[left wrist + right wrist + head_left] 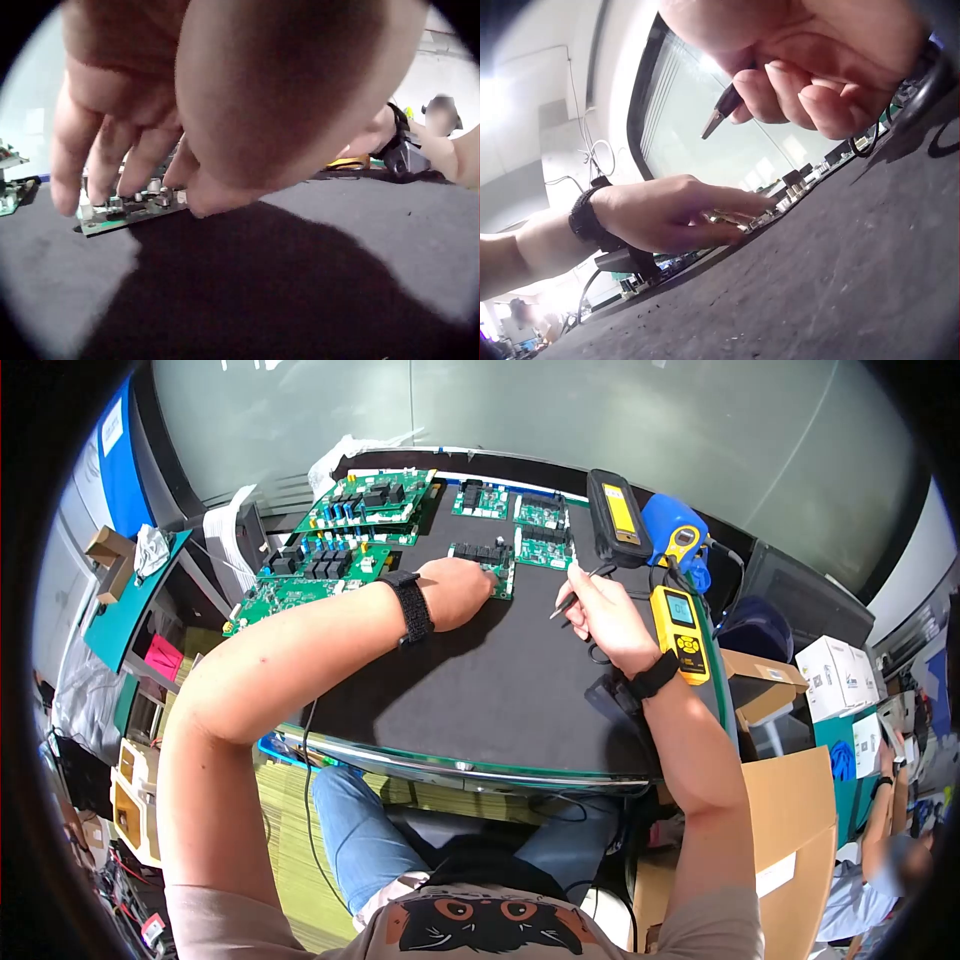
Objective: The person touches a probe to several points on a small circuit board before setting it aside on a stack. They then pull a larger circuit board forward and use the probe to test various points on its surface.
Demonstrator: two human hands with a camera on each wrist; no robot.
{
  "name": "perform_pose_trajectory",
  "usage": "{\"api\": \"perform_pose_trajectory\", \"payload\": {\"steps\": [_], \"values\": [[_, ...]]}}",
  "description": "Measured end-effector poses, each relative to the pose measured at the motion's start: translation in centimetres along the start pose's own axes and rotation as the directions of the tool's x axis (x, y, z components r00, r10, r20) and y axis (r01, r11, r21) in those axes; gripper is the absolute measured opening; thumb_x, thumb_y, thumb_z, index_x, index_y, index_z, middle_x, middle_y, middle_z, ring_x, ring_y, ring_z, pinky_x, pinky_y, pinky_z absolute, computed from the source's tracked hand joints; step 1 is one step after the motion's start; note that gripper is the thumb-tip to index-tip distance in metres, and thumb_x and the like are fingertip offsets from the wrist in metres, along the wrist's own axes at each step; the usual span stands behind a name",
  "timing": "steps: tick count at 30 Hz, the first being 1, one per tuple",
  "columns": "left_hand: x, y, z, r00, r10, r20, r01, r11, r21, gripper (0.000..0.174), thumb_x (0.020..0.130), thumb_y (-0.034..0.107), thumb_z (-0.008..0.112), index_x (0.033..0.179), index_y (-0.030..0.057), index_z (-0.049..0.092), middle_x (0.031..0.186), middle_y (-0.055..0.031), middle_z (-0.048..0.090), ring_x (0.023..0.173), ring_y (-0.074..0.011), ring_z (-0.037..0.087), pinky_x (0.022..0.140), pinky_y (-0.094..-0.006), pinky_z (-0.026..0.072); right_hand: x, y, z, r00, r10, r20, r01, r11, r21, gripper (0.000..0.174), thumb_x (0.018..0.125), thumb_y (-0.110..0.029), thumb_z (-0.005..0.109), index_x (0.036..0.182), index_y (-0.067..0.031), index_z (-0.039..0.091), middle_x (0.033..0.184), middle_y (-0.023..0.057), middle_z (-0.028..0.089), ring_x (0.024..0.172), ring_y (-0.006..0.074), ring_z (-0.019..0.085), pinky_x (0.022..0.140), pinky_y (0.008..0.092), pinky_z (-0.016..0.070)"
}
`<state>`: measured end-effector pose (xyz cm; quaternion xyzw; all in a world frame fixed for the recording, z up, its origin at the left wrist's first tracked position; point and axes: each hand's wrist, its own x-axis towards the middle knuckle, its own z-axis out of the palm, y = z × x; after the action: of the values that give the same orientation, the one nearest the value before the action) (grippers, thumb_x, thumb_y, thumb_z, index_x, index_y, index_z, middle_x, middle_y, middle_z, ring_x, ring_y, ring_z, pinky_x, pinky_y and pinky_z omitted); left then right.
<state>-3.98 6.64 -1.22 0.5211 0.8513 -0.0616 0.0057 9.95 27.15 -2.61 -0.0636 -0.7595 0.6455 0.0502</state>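
My left hand (458,592) grips a small green circuit board (484,553) on the dark mat. In the left wrist view its fingers and thumb straddle the board (112,222), covering much of it. To the right, my right hand (612,624) pinches a slim black tool (567,603) with a pointed metal tip. The right wrist view shows this tool (721,109) angled down, its tip in the air apart from the board. Its upper end is hidden in the palm.
Small circuit boards (543,548) lie beyond my hands. Larger boards are stacked (345,520) at the left. A yellow handheld meter (681,634), a black-and-yellow device (620,520) and a blue device (672,525) stand at the right. Open cardboard boxes (790,800) flank the table.
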Motion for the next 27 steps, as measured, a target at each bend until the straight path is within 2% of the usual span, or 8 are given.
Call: {"api": "perform_pose_trajectory", "payload": {"steps": [2, 5, 9, 14, 15, 18, 20, 27], "values": [[0.4, -0.5, 0.0, 0.997, 0.082, 0.005, -0.083, 0.995, 0.050, 0.024, 0.093, 0.009, 0.058, 0.114, 0.0008, 0.063, 0.097, -0.0234, 0.071, 0.090, -0.0405, 0.072, 0.076, -0.0480, 0.0582, 0.0, 0.1, 0.0, 1.000, -0.001, 0.004, 0.001, 1.000, -0.015, 0.048, 0.111, -0.042, 0.043, 0.089, -0.0038, 0.062, 0.065, -0.0022, 0.047, 0.056, 0.0071, 0.043, 0.053, 0.0244, 0.0399], [0.8, -0.1, -0.1, 0.998, 0.057, -0.007, -0.056, 0.996, 0.067, 0.017, 0.089, 0.005, 0.059, 0.104, 0.0003, 0.066, 0.086, -0.0214, 0.072, 0.088, -0.0405, 0.072, 0.075, -0.0477, 0.0585, 0.1, 0.3, 0.0, 1.000, -0.006, 0.004, 0.006, 1.000, -0.018, 0.049, 0.111, -0.043, 0.043, 0.089, -0.0037, 0.062, 0.065, -0.0020, 0.048, 0.056, 0.0070, 0.043, 0.053, 0.0241, 0.0402], [0.7, 0.7, -0.7, 0.998, 0.057, -0.009, -0.056, 0.996, 0.070, 0.013, 0.086, 0.003, 0.060, 0.094, -0.0010, 0.069, 0.087, -0.0226, 0.072, 0.089, -0.0405, 0.072, 0.075, -0.0473, 0.0586, 0.1, 0.2, -0.2, 1.000, -0.003, 0.011, 0.003, 1.000, -0.028, 0.049, 0.111, -0.043, 0.043, 0.088, -0.0036, 0.062, 0.066, -0.0017, 0.048, 0.057, 0.0070, 0.044, 0.053, 0.0238, 0.0404], [0.5, 1.2, -2.0, 0.984, 0.141, 0.106, -0.156, 0.977, 0.147, 0.013, 0.083, 0.001, 0.060, 0.084, -0.0019, 0.073, 0.090, -0.0244, 0.073, 0.089, -0.0406, 0.073, 0.077, -0.0460, 0.0593, -0.1, 0.0, -0.1, 1.000, -0.013, 0.004, 0.013, 0.999, -0.050, 0.050, 0.111, -0.043, 0.042, 0.089, -0.0037, 0.063, 0.066, -0.0014, 0.049, 0.056, 0.0074, 0.045, 0.053, 0.0240, 0.0405], [0.4, 0.8, -1.6, 0.993, 0.116, 0.038, -0.118, 0.989, 0.084, 0.012, 0.083, 0.000, 0.061, 0.086, -0.0027, 0.072, 0.090, -0.0245, 0.073, 0.090, -0.0408, 0.073, 0.077, -0.0463, 0.0593, 0.0, 0.1, -0.1, 1.000, -0.009, 0.005, 0.009, 0.999, -0.046, 0.049, 0.111, -0.043, 0.042, 0.089, -0.0039, 0.062, 0.066, -0.0014, 0.049, 0.056, 0.0074, 0.045, 0.054, 0.0240, 0.0406], [1.4, -0.2, -0.7, 0.995, 0.095, 0.024, -0.097, 0.986, 0.137, 0.012, 0.084, 0.002, 0.060, 0.089, -0.0040, 0.070, 0.090, -0.0251, 0.072, 0.089, -0.0403, 0.073, 0.076, -0.0463, 0.0594, 0.1, 0.3, -0.1, 0.999, -0.025, 0.024, 0.026, 0.998, -0.053, 0.049, 0.111, -0.043, 0.042, 0.089, -0.0040, 0.062, 0.066, -0.0014, 0.049, 0.057, 0.0074, 0.045, 0.054, 0.0240, 0.0409], [2.6, -1.1, 0.5, 0.998, 0.063, 0.024, -0.066, 0.982, 0.175, 0.017, 0.089, 0.005, 0.057, 0.101, -0.0046, 0.066, 0.088, -0.0244, 0.072, 0.087, -0.0399, 0.073, 0.073, -0.0458, 0.0599, 0.0, 0.2, 0.0, 1.000, -0.019, 0.018, 0.020, 0.998, -0.067, 0.049, 0.111, -0.043, 0.043, 0.089, -0.0040, 0.062, 0.066, -0.0013, 0.049, 0.057, 0.0073, 0.046, 0.054, 0.0240, 0.0410], [4.9, -2.3, 1.8, 0.999, 0.007, -0.043, 0.001, 0.984, 0.179, 0.023, 0.094, 0.007, 0.053, 0.110, -0.0044, 0.064, 0.091, -0.0228, 0.073, 0.090, -0.0391, 0.074, 0.076, -0.0472, 0.0595, 0.1, 0.5, 0.0, 0.998, -0.066, -0.001, 0.066, 0.996, -0.068, 0.052, 0.109, -0.046, 0.044, 0.087, -0.0042, 0.065, 0.066, -0.0017, 0.053, 0.055, 0.0065, 0.047, 0.051, 0.0238, 0.0393]]}}
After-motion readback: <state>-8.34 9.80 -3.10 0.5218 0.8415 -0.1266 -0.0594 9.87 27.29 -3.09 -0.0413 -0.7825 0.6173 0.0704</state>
